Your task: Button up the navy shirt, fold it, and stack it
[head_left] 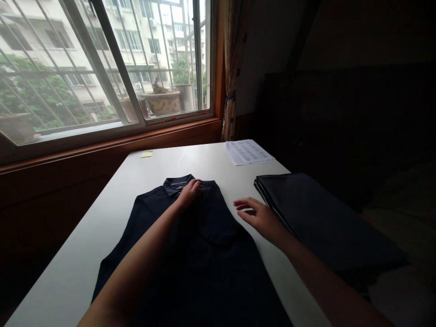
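Observation:
A dark navy collared shirt (204, 277) lies spread on the white table, with its collar (175, 185) toward the window. My left hand (190, 193) is at the right side of the collar, its fingers closed together on the fabric; the fingertips are partly hidden. On the shirt's right half, a curved edge of cloth lies folded inward over the body. My right hand (260, 218) holds nothing, fingers apart, just off the shirt's right shoulder. It is between this shirt and a stack of folded dark garments (316, 218).
The white table (102, 222) carries printed papers (248, 152) at its far right corner and a yellow sticky note (146, 154) at the far left. Beyond it is a barred window (136, 68) with a curtain (233, 68) at its right. The room's right side is very dark.

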`<action>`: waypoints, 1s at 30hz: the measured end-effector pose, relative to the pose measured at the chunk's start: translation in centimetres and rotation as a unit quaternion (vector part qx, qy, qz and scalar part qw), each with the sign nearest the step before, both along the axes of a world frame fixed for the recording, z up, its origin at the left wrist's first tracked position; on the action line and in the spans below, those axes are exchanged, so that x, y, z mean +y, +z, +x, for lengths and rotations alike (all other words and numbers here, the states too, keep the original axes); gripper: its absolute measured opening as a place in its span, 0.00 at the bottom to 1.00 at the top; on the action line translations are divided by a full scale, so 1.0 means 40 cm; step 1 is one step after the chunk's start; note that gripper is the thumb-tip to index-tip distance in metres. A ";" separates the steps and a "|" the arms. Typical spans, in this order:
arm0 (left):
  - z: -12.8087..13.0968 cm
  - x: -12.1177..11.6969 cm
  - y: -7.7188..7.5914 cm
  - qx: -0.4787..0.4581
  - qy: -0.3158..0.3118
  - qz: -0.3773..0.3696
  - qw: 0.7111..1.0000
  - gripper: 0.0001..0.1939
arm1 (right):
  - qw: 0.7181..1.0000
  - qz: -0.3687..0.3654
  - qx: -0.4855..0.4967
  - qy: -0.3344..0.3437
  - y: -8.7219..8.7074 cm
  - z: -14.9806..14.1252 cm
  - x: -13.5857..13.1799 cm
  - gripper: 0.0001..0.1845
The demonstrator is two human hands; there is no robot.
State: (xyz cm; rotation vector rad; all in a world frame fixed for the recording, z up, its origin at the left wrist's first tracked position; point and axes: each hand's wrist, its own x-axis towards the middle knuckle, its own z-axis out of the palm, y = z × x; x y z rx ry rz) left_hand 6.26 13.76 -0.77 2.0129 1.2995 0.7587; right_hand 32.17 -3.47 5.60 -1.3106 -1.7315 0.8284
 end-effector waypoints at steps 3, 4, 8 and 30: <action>-0.035 -0.037 0.009 0.002 -0.017 -0.037 0.999 0.27 | 0.995 0.002 -0.099 0.020 -0.045 0.060 -0.015 0.22; -0.039 -0.047 0.013 0.006 -0.024 -0.045 0.999 0.30 | 0.992 0.003 -0.124 0.036 -0.059 0.065 -0.021 0.25; -0.005 -0.068 0.028 0.031 -0.043 -0.060 0.997 0.37 | 0.975 0.055 -0.214 0.032 -0.099 0.025 -0.035 0.28; 0.142 -0.075 0.001 0.254 -0.116 0.186 0.942 0.26 | 0.937 0.157 -0.310 0.023 -0.143 0.044 -0.030 0.18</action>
